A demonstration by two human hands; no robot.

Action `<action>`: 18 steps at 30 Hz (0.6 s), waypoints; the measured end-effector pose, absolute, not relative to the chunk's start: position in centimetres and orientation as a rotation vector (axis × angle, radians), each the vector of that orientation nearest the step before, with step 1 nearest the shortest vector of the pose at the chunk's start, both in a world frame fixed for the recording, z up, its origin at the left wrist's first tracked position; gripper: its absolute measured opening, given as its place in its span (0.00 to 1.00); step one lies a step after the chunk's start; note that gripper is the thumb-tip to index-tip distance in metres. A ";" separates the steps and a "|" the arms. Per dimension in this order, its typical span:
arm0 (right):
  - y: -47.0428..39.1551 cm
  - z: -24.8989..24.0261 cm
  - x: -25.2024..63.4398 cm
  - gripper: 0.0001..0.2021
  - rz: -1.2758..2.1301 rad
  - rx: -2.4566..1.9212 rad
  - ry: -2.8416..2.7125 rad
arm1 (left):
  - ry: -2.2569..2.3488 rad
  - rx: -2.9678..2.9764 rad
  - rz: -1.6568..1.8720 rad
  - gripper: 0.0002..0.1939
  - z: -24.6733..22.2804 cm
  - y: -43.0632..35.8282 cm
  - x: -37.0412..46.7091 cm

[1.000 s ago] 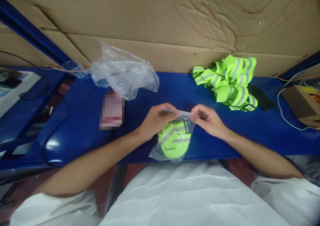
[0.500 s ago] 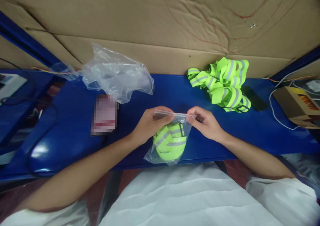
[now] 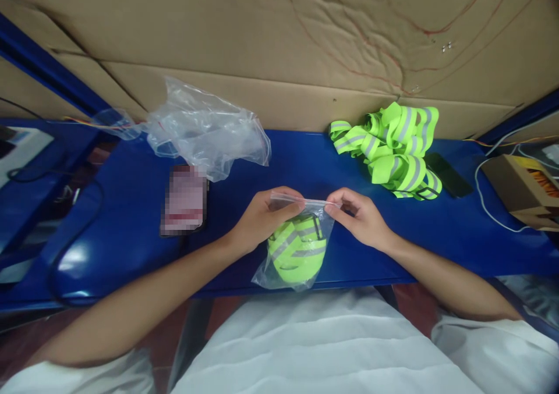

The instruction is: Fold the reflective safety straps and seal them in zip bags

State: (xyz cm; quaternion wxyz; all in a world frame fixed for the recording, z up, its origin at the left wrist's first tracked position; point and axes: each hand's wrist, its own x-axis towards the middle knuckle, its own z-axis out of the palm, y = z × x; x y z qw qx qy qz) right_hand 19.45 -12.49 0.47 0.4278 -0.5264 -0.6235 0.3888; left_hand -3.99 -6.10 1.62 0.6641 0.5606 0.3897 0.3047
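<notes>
**Sealing the zip strip on a filled bag**

Grip first. My left hand (image 3: 262, 219) pinches the left end of the zip strip on a small clear bag (image 3: 293, 254), thumb and fingers clamped on the plastic. My right hand (image 3: 360, 216) pinches the right end of the same strip, fingertips closed on it. The strip runs taut and nearly level between the two hands.

The bag hangs below the strip, at the near edge of the blue table (image 3: 131, 231), just above my lap. Inside it sits a folded neon-yellow reflective band (image 3: 299, 248), fully within the plastic.

Step, as I judge it: contents are in, the mouth is being closed. Whether the strip is already pressed shut along its length I cannot tell.

Next move calls for running a pinch along the strip end to end, keeping the band fabric clear of the seal.

Farther out: a heap of empty clear bags (image 3: 205, 129) back left, a pile of loose reflective bands (image 3: 393, 149) back right, well apart from the hands
</notes>
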 end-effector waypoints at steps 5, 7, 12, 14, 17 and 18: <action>-12.5 0.5 19.4 0.14 0.963 -1.308 -1.557 | 0.869 1.248 0.702 0.17 1.7 -6.0 -3.9; -12.5 0.5 19.5 0.13 0.950 -1.304 -1.568 | 0.864 1.240 0.705 0.17 1.7 -6.0 -3.8; -12.5 0.2 19.7 0.09 0.947 -1.288 -1.590 | 0.881 1.231 0.707 0.16 1.5 -5.9 -3.8; -12.5 0.1 19.7 0.08 0.946 -1.291 -1.583 | 0.870 1.231 0.705 0.15 1.4 -5.9 -3.9; -12.5 0.1 19.7 0.08 0.934 -1.302 -1.584 | 0.851 1.232 0.704 0.15 1.2 -5.8 -3.9; -12.5 0.1 19.7 0.08 0.933 -1.303 -1.585 | 0.851 1.232 0.707 0.15 1.2 -5.8 -3.9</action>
